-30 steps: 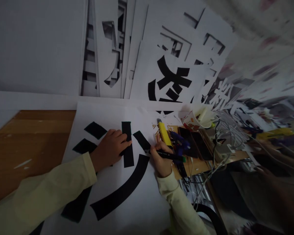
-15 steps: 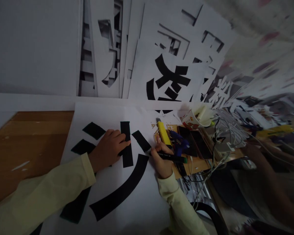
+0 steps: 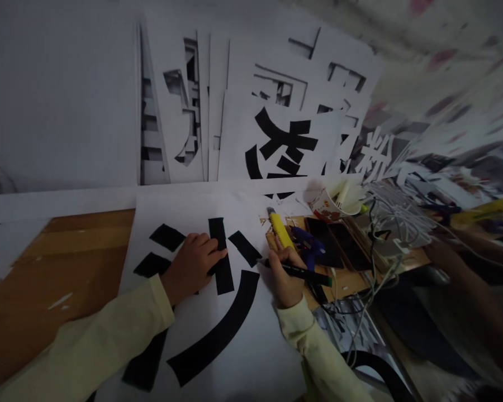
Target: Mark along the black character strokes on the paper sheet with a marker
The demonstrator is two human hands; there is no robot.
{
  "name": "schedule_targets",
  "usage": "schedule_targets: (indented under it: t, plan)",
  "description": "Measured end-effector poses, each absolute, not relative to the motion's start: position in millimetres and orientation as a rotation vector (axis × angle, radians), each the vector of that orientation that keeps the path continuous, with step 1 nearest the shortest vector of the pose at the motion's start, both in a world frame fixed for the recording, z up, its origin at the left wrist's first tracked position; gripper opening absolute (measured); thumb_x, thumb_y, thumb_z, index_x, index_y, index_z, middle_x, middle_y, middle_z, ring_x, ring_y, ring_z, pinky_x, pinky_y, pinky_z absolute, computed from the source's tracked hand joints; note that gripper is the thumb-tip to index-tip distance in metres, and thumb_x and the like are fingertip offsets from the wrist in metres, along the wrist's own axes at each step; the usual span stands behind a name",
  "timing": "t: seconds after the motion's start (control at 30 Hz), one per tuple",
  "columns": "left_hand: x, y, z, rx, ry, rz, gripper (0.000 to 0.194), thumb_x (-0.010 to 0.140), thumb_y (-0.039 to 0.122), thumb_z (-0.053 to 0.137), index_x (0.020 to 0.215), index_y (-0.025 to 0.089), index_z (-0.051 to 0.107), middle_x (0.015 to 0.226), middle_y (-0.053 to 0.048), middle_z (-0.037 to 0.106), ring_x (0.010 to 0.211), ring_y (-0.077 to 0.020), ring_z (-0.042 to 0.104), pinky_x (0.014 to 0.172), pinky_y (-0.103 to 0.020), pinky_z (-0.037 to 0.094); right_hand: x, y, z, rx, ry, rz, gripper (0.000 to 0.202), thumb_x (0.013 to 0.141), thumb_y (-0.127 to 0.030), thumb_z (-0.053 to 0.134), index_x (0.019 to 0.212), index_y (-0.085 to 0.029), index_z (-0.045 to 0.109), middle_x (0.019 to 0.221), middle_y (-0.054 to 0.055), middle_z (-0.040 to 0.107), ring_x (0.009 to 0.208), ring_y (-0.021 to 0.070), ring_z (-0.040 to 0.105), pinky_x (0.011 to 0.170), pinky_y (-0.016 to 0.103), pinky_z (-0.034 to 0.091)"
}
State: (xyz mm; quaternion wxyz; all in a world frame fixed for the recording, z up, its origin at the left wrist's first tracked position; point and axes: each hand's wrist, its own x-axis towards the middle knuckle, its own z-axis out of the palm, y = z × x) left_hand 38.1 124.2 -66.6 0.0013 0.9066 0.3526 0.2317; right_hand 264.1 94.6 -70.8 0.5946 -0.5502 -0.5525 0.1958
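Note:
My left hand (image 3: pixel 194 263) lies on the white paper sheet (image 3: pixel 230 363), its fingertips resting at the upright black stroke (image 3: pixel 223 273). Nothing is gripped in it. In my right hand (image 3: pixel 288 282) is a black marker (image 3: pixel 304 273) with a green end, held like a pen. Its tip touches or hovers just at the lower right corner of a short slanted black stroke (image 3: pixel 245 248). Below, a long curved black stroke (image 3: pixel 222 335) sweeps to the left. Several more black strokes lie around and under my left hand and sleeve.
A yellow cutter (image 3: pixel 281 228), a blue glue gun (image 3: pixel 307 243), phones (image 3: pixel 351 245) and a paper cup (image 3: pixel 333 204) lie to the right, beside tangled cables (image 3: pixel 385 245). Cut-out boards (image 3: pixel 238 123) lean at the back. Another person's arm (image 3: pixel 465 285) is at the right.
The view has tilted and shifted slightly. My right hand and the marker have moved a little, with the tip staying near the same stroke corner. My left hand keeps its place on the paper.

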Motion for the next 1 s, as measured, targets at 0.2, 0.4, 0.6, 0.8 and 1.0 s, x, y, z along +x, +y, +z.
schedule_targets:
  t: [0.2, 0.4, 0.6, 0.8, 1.0]
  plan:
    - [39.4, 123.3, -61.3, 2.852, 1.081, 0.676, 0.036, 0.074, 0.000, 0.058, 0.107, 0.013, 0.065, 0.087, -0.006, 0.064, 0.084, -0.0218, 0.049, 0.075, -0.037, 0.039, 262.2, 90.4, -71.0, -1.394, -1.340, 0.372, 0.012, 0.080, -0.032, 0.066, 0.075, -0.023, 0.059, 0.079, 0.007, 0.073, 0.103, 0.0283, 0.069, 0.085, 0.044, 0.056]
    - [39.3, 119.1, -60.3, 2.824, 1.091, 0.728, 0.041, 0.073, 0.000, 0.056, 0.110, 0.015, 0.065, 0.090, -0.006, 0.063, 0.086, -0.0215, 0.050, 0.076, -0.038, 0.039, 258.9, 88.9, -71.5, -1.392, -1.470, 0.249, 0.013, 0.082, -0.034, 0.064, 0.077, -0.023, 0.060, 0.080, 0.006, 0.072, 0.097, 0.0272, 0.070, 0.077, 0.040, 0.057]
    - [19.4, 120.9, -42.9, 2.590, 1.236, 1.218, 0.043, 0.081, 0.000, 0.039, 0.106, 0.021, 0.067, 0.085, -0.004, 0.059, 0.084, -0.0189, 0.052, 0.078, -0.038, 0.039, 255.8, 91.4, -68.6, -1.330, -1.679, 0.140, 0.013, 0.084, -0.035, 0.060, 0.080, -0.022, 0.060, 0.076, 0.006, 0.070, 0.094, 0.0270, 0.070, 0.075, 0.040, 0.057]
    - [-17.9, 109.4, -1.7, 2.475, 1.541, 1.333, 0.030, 0.090, 0.010, 0.042, 0.103, 0.021, 0.066, 0.092, -0.002, 0.060, 0.091, -0.0195, 0.055, 0.083, -0.040, 0.041, 255.4, 93.3, -71.1, -1.286, -1.710, 0.101, 0.015, 0.084, -0.037, 0.060, 0.081, -0.023, 0.061, 0.078, 0.007, 0.069, 0.089, 0.0268, 0.069, 0.072, 0.040, 0.056]
    - [-42.3, 89.4, 8.1, 2.599, 1.663, 1.243, 0.030, 0.089, 0.007, 0.042, 0.100, 0.022, 0.066, 0.096, -0.003, 0.063, 0.094, -0.0209, 0.055, 0.084, -0.042, 0.041, 255.8, 93.6, -70.3, -1.279, -1.700, 0.127, 0.018, 0.085, -0.040, 0.058, 0.079, -0.023, 0.060, 0.072, 0.005, 0.068, 0.074, 0.0236, 0.068, 0.066, 0.037, 0.054]
